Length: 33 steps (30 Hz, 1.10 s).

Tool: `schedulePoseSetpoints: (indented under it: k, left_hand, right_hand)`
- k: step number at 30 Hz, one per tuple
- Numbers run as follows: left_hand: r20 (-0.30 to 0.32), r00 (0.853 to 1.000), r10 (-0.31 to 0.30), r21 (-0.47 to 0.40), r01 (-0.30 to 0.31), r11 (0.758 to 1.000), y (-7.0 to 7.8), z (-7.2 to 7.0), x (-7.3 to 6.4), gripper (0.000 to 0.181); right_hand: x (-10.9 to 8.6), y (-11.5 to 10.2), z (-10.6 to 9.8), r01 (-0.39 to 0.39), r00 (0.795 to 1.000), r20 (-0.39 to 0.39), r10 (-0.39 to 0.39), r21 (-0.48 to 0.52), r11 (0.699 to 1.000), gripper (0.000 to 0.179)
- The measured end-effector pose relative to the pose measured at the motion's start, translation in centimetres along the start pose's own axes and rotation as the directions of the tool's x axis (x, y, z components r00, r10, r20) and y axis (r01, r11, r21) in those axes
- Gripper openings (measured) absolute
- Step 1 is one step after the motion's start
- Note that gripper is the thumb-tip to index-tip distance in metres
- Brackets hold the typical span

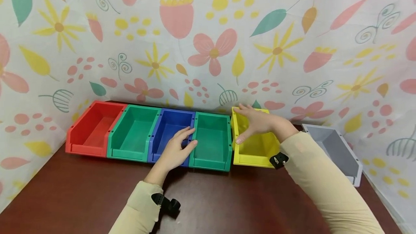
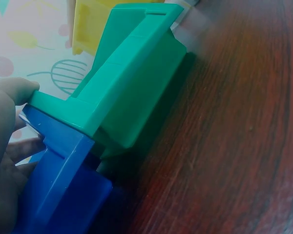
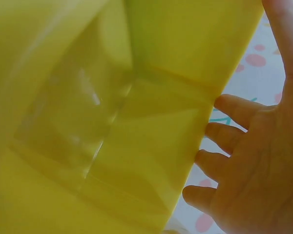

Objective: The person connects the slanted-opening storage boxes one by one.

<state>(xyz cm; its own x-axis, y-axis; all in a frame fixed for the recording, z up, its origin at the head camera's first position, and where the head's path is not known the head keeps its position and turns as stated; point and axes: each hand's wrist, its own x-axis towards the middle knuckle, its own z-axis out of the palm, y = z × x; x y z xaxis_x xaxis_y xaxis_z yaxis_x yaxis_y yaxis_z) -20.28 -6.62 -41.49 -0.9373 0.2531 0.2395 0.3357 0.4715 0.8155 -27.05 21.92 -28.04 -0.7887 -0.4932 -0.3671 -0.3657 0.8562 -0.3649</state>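
My left hand (image 1: 173, 152) reaches over the blue bin (image 1: 174, 116), fingers extended and resting at the wall it shares with a green bin (image 1: 209, 163). In the left wrist view, the thumb (image 2: 24, 90) lies on this green bin's rim corner while other fingers are on the blue bin's side. Over the yellow bin (image 1: 253, 160), my right hand (image 1: 258, 121) is spread, its thumb near the left wall. Fingertips (image 3: 224, 103) meet the yellow bin's edge in the right wrist view. A narrow gap separates the yellow bin from the green one.
A red bin (image 1: 87, 150) and another green bin (image 1: 128, 154) continue the row at left. The grey bin (image 1: 347, 154) stands apart at right, set at an angle. A flower-patterned cloth (image 1: 208, 17) hangs behind the dark wooden table (image 1: 221, 205).
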Motion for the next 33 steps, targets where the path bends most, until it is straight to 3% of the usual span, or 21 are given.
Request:
schedulePoseSetpoints:
  k: [8, 16, 22, 33]
  left_hand:
    - [-0.015, 1.0, -0.012, -0.009, 0.012, 1.0, -0.5, 0.2, -0.2, 0.05]
    - [-0.05, 0.999, -0.005, -0.012, 0.004, 1.0, -0.8, -0.1, 1.2, 0.046]
    - [-0.028, 0.999, -0.034, -0.049, 0.033, 0.998, -1.0, -0.5, 1.4, 0.045]
    - [-0.028, 0.999, -0.021, -0.094, 0.019, 0.995, -1.5, -1.1, 1.9, 0.043]
  right_hand:
    - [0.7, -0.1, 0.1, -0.028, 0.999, 0.034, 0.028, 0.008, 1.0, 0.116]
    - [1.0, 0.4, -0.2, -0.007, 1.0, 0.006, 0.007, 0.022, 1.0, 0.116]
    - [0.8, 0.1, 0.0, -0.013, 1.0, 0.01, 0.013, 0.0, 1.0, 0.119]
    - [0.2, -0.3, 0.5, -0.025, 1.0, -0.019, 0.025, 0.0, 1.0, 0.119]
